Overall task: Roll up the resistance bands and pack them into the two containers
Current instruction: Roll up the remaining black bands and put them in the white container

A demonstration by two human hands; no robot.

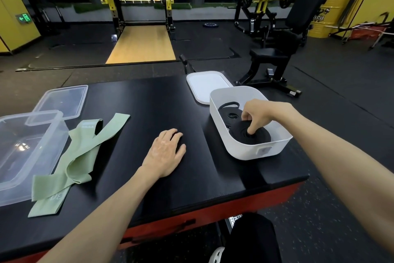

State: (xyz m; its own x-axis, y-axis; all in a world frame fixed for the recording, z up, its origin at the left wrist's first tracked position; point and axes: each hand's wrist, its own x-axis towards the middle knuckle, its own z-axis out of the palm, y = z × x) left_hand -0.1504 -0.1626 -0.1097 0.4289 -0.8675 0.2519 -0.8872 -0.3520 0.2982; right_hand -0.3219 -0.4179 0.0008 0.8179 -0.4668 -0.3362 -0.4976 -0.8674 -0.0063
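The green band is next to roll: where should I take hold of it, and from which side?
Probably pinch the green band at its near end, coming from above and the right with the left hand: that end lies flat, while the middle is folded and bunched.

The green band [70,162] lying on the counter [149,102] bears "30" near its close end. Beyond the counter's far right corner, a yellow barrel [334,13] reads "STAR". Beyond its far left, a green exit sign [23,17] shows an arrow and a running figure.

Rolled bands [249,132] in right container [251,151]; flat bands [70,156] beside left container [27,145]
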